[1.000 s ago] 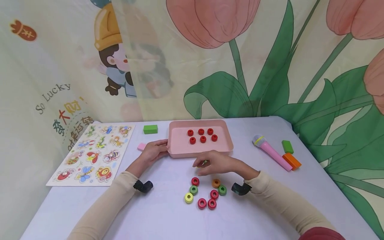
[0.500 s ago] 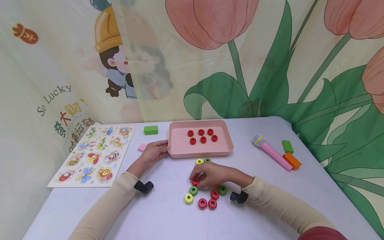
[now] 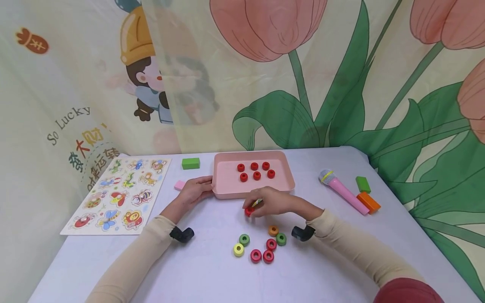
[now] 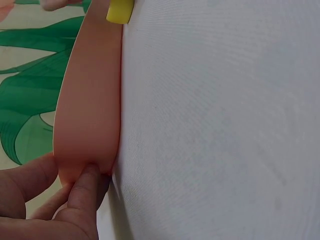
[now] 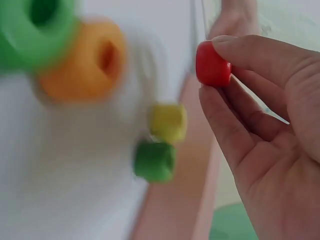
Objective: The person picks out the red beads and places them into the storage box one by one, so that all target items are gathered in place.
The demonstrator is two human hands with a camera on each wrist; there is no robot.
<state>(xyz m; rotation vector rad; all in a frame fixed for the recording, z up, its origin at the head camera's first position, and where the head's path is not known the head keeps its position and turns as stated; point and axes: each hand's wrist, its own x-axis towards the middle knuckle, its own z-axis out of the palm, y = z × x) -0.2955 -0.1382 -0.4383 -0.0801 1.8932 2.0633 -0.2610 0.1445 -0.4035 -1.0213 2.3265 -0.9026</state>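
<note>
My right hand [image 3: 270, 202] pinches a red bead [image 5: 212, 64] between thumb and fingertips, just in front of the pink tray [image 3: 227, 185]. Near the tray's front wall stand a yellow bead [image 5: 167, 121] and a green bead [image 5: 155, 161], mostly hidden behind the hand in the head view. With thumb and fingers my left hand [image 3: 194, 193] holds the tray at its left front corner. Several red beads [image 3: 257, 176] sit inside the tray in two rows. Nearer me lie loose beads: an orange bead [image 3: 273, 230], a yellow bead [image 3: 238, 250], two green and several red.
At the left lies an insect picture board [image 3: 121, 193]. A green block [image 3: 190, 163] and a pink block [image 3: 179, 185] are left of the tray. On the right are a pink toy microphone [image 3: 345, 192], an orange block [image 3: 369, 203] and another green block [image 3: 363, 184].
My right hand came back toward me, took the red bead from the loose group and carried it up toward the tray's front. The left hand stays at the tray.
</note>
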